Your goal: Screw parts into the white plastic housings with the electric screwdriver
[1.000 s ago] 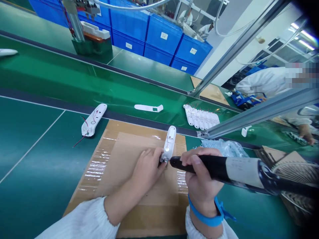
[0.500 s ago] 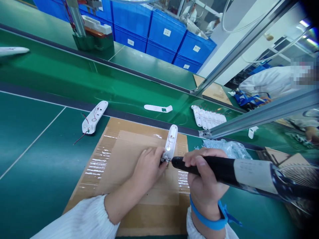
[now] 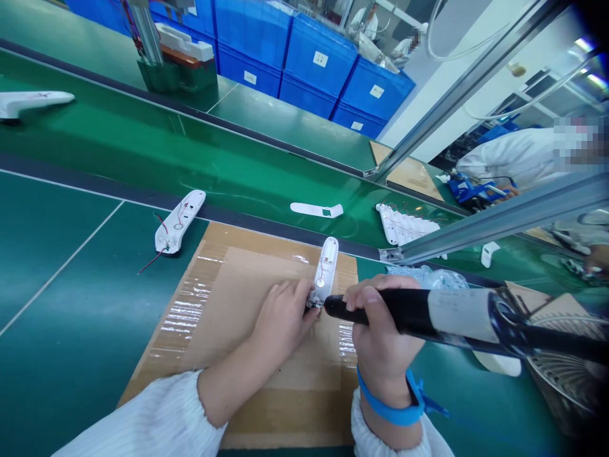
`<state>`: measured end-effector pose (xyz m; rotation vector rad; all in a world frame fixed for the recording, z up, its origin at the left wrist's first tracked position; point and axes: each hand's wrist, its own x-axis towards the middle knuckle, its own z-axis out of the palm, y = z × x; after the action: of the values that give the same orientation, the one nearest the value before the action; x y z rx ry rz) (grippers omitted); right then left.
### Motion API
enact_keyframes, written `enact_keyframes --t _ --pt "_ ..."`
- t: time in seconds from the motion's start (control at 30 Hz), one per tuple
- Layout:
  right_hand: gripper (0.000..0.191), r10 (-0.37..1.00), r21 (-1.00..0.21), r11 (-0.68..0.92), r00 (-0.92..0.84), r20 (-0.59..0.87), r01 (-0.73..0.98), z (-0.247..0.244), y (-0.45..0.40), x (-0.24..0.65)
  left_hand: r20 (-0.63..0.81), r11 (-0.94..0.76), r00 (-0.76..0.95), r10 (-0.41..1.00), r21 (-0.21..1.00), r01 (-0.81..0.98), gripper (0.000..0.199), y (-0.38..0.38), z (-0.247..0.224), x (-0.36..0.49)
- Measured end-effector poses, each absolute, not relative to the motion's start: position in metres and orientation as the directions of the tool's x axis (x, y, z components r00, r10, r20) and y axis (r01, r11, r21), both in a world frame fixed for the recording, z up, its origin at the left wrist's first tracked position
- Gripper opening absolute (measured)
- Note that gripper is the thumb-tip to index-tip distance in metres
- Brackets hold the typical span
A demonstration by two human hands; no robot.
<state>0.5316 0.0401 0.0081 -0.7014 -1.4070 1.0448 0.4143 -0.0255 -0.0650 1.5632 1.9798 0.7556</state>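
Observation:
A white elongated shell (image 3: 328,260) with thin wires and a round metal disc lies over the upper right of a taped cardboard sheet (image 3: 247,406). My left hand (image 3: 283,317) grips its lower end between thumb and fingers. My right hand (image 3: 385,330), with a blue wrist strap (image 3: 397,412), is wrapped round a black powered screwdriver (image 3: 409,311) with a pale label. The tool lies nearly level, its tip at the small parts on the shell's lower end. Exact contact at the tip is too small to tell.
Another wired white shell (image 3: 181,222) lies left of the cardboard. On the green belt (image 3: 238,171) are a white cover (image 3: 316,210) and a row of white shells (image 3: 406,227). Metal posts (image 3: 499,209), a plastic bag (image 3: 442,279) and a fan (image 3: 566,362) stand right. A person (image 3: 514,152) sits beyond.
The parts on the belt have shifted right. My right hand and the screwdriver have moved slightly left, closer to the shell's end. My left hand has barely moved.

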Motion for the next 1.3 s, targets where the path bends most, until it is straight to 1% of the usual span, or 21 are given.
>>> enact_keyframes --t 0.2,0.33,0.5,0.6,0.7,0.8,0.87,0.93,1.0,1.03,1.13,1.2,1.3 --pt "0.02 0.905 -0.911 0.375 -0.146 0.4 -0.171 0.005 0.046 0.531 -0.099 0.223 -0.215 0.972 0.689 0.69 0.022 -0.025 -0.06 0.414" --pt "0.02 0.906 -0.923 0.366 -0.18 0.382 -0.118 0.004 0.047 0.53 -0.09 0.222 -0.222 0.971 0.688 0.691 0.02 -0.025 -0.061 0.415" --pt "0.024 0.923 -0.93 0.351 -0.126 0.363 -0.111 -0.004 0.052 0.53 -0.033 0.19 -0.229 0.973 0.682 0.706 0.017 -0.027 -0.069 0.414" --pt "0.024 0.923 -0.93 0.36 -0.116 0.367 -0.078 -0.008 0.054 0.527 0.014 0.161 -0.234 0.972 0.687 0.709 0.015 -0.029 -0.079 0.411" --pt "0.019 0.895 -0.916 0.392 -0.196 0.4 -0.081 -0.001 0.051 0.523 0.06 0.137 -0.249 0.967 0.701 0.7 0.012 -0.029 -0.089 0.408" --pt "0.018 0.848 -0.887 0.441 -0.259 0.462 -0.136 0.016 0.047 0.53 0.095 0.108 -0.26 0.961 0.736 0.668 0.011 -0.028 -0.094 0.403" --pt "0.022 0.84 -0.857 0.493 -0.173 0.513 -0.15 0.027 0.046 0.549 0.099 0.097 -0.258 0.961 0.753 0.651 0.014 -0.027 -0.094 0.401" --pt "0.021 0.84 -0.834 0.541 0.032 0.541 -0.112 0.033 0.051 0.575 0.105 0.099 -0.263 0.959 0.747 0.658 0.019 -0.027 -0.094 0.4" --pt "0.023 0.811 -0.835 0.55 0.257 0.525 -0.032 0.03 0.062 0.603 0.128 0.091 -0.267 0.955 0.732 0.676 0.021 -0.028 -0.095 0.4" --pt "0.025 0.796 -0.84 0.542 0.324 0.512 -0.003 0.026 0.069 0.616 0.139 0.085 -0.266 0.954 0.726 0.683 0.022 -0.028 -0.095 0.4" --pt "0.03 0.793 -0.873 0.488 0.417 0.445 0.002 0.009 0.09 0.639 0.154 0.079 -0.27 0.95 0.72 0.69 0.027 -0.029 -0.099 0.4" --pt "0.032 0.8 -0.885 0.465 0.437 0.41 -0.021 -0.001 0.099 0.644 0.153 0.086 -0.278 0.948 0.72 0.688 0.029 -0.029 -0.1 0.401" --pt "0.033 0.804 -0.889 0.458 0.438 0.401 -0.027 -0.007 0.103 0.643 0.148 0.089 -0.278 0.949 0.721 0.687 0.028 -0.029 -0.1 0.401"
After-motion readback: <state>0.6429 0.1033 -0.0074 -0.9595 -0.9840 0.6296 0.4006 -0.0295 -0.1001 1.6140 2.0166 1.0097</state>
